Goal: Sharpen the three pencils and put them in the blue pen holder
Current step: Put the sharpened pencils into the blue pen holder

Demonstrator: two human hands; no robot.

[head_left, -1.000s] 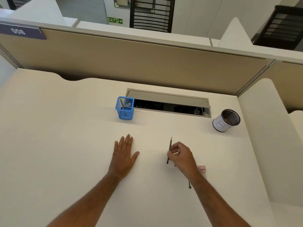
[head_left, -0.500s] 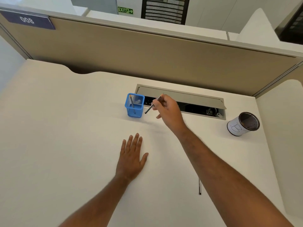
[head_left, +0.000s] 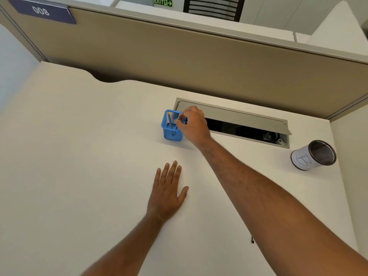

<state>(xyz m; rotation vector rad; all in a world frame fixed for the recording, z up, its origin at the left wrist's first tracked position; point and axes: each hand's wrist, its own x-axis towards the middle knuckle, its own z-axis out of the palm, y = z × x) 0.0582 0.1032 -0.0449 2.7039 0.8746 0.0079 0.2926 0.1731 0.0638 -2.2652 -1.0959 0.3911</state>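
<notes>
The blue mesh pen holder (head_left: 168, 134) stands near the back of the desk. One pencil (head_left: 170, 121) leans inside it. My right hand (head_left: 192, 126) hovers at the holder's right rim and pinches a second pencil (head_left: 178, 120), which points down into the holder. My left hand (head_left: 167, 191) lies flat on the desk with straight fingers, nearer to me. A short dark piece of a third pencil (head_left: 252, 239) shows beside my right forearm, the rest hidden.
An open cable tray (head_left: 239, 124) is set into the desk behind my right hand. A white cup marked B (head_left: 312, 155) stands at the right. A beige partition (head_left: 179, 56) closes the back. The sharpener is out of sight.
My right hand carried the pencil from the middle of the desk up to the blue holder and tipped it downward into the opening. The left hand stayed flat.
</notes>
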